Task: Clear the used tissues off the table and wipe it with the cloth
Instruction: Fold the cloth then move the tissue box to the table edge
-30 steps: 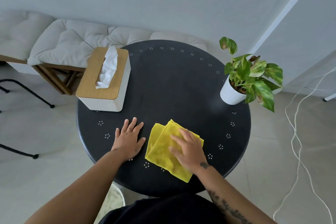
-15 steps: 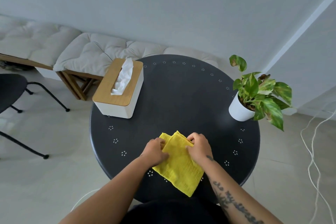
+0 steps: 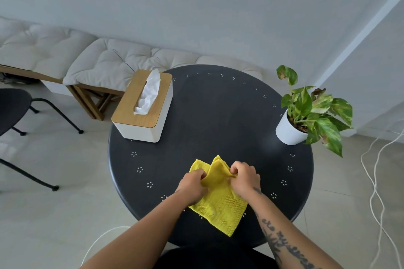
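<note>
**Both hands gripping the yellow cloth at the near edge of the round desk**

Head view: You look down on a round dark desk (image 3: 218, 120) dotted with small white flower marks near its rim. Your left hand (image 3: 192, 185) and right hand (image 3: 244, 179) are both closed on the yellow cloth (image 3: 220, 199), pinching its upper folds from either side. The cloth lies at the near edge of the desk, its lower corner reaching almost to the rim closest to you, and two folded points stick up between your hands.

The middle and far part of the desk are bare, giving open room ahead of the cloth. On the left far side stands a white tissue box (image 3: 142, 109) with a wooden lid, a white tissue poking up from its slot; it sits right at the rim. On the right side a white pot with a leafy green plant (image 3: 310, 111) stands at the rim, its leaves hanging out past the edge.

Beyond the desk, a cushioned bench (image 3: 105, 65) runs along the wall. A dark chair (image 3: 13, 107) stands on the floor to your left. White cords (image 3: 373, 181) trail across the floor on your right.
</note>
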